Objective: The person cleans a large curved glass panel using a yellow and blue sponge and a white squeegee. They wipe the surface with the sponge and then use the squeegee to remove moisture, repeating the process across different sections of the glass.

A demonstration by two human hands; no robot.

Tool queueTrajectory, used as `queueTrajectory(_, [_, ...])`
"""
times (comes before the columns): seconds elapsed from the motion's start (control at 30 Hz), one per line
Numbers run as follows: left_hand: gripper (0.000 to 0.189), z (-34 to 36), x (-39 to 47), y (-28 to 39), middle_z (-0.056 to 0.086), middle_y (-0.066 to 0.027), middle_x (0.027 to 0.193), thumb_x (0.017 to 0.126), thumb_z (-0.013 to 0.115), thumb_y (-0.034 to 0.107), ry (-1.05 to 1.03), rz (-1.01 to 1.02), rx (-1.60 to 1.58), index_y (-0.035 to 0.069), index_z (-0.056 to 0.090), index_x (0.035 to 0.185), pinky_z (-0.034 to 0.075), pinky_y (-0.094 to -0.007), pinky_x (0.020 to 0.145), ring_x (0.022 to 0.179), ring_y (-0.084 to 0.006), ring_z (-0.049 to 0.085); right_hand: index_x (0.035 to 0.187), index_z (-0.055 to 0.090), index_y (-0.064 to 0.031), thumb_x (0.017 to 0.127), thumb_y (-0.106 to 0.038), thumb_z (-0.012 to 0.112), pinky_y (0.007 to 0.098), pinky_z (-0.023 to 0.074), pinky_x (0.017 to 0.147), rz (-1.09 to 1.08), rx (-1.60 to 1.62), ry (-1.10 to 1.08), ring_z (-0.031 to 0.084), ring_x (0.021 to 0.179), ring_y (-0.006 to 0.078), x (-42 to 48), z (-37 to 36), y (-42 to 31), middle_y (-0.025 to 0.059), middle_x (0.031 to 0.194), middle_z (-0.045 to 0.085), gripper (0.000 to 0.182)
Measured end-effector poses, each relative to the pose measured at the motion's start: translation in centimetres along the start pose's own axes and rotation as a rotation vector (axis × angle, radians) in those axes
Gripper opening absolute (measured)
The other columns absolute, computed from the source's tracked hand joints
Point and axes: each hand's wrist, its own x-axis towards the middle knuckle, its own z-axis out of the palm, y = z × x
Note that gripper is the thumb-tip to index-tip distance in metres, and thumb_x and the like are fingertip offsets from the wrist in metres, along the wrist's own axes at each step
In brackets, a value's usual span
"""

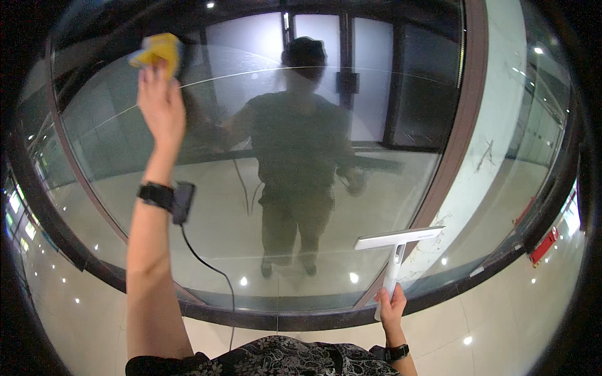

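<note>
My left hand point(162, 108) is raised high at the upper left, its fingers on a yellow cloth point(162, 49) against a large glass pane point(211, 188). The cloth is bunched and slightly blurred. Low on the right, my right hand point(392, 308) grips the handle of a white window squeegee point(400, 238). The squeegee points upward with its wide head across the top, in front of the pane's right frame; whether it touches the glass I cannot tell. My own reflection shows in the pane.
A brown frame point(447, 164) borders the glass on the right, beside a pale marked pillar point(494, 131). A dark base strip point(282, 322) runs along the tiled floor point(451, 319). From a device point(183, 203) strapped at my left wrist hangs a black cable point(225, 272). A red object point(544, 246) stands far right.
</note>
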Motion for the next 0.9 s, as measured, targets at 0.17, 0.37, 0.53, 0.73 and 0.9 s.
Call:
queueTrajectory(0.17, [0.028,-3.5,-12.5,12.5,0.051,-0.0200,0.115,0.072,0.057,0.012,-0.482,0.031,-0.070,0.007,0.059,0.100,0.031,-0.0565,0.100,0.122,-0.0396,0.038,0.088,0.055,0.0006,0.087,-0.017,0.060,0.0256,0.0437,0.057,-0.003,-0.019,-0.043,0.052,0.061,0.0092,0.3,0.4,2.5,0.0032,0.069,0.056,0.018])
queueTrajectory(0.37, [0.024,-7.7,-20.8,18.6,0.044,0.0004,0.135,0.080,0.057,0.018,-0.799,0.424,-0.627,0.010,0.061,0.102,0.029,-0.0458,0.107,0.131,-0.0271,0.032,0.086,0.057,0.0019,0.083,-0.013,0.062,0.0263,0.0432,0.057,0.042,-0.159,-0.123,0.051,0.061,0.0111,-1.2,1.1,3.2,0.0048,0.067,0.056,0.016])
queueTrajectory(0.53, [0.032,-4.6,-15.9,20.0,0.040,0.0029,0.139,0.082,0.054,0.017,-0.635,0.737,-0.618,0.014,0.055,0.114,0.025,-0.0387,0.111,0.133,-0.0201,0.032,0.085,0.057,0.0017,0.082,-0.013,0.062,0.0261,0.0434,0.057,0.095,-0.184,-0.068,0.052,0.060,0.0112,-1.6,1.0,3.3,0.0050,0.068,0.056,0.016])
queueTrajectory(0.73, [0.034,-1.6,-4.4,12.1,0.052,-0.0034,0.122,0.074,0.057,0.012,-0.371,0.440,-0.346,0.015,0.055,0.109,0.036,-0.0481,0.097,0.122,-0.0259,0.043,0.084,0.053,-0.0009,0.090,-0.017,0.055,0.0240,0.0409,0.055,0.009,-0.031,-0.049,0.050,0.058,0.0101,-0.5,3.4,1.5,0.0028,0.066,0.054,0.017])
queueTrajectory(0.9, [0.051,-2.6,-0.4,-4.8,0.049,-0.0098,0.127,0.073,0.060,0.006,-0.092,0.082,-0.041,0.008,0.049,0.122,0.031,-0.0471,0.098,0.120,-0.0271,0.043,0.089,0.052,-0.0004,0.090,-0.019,0.055,0.0247,0.0416,0.055,0.025,0.025,-0.030,0.051,0.058,0.0106,-0.6,6.5,0.9,0.0032,0.068,0.053,0.018])
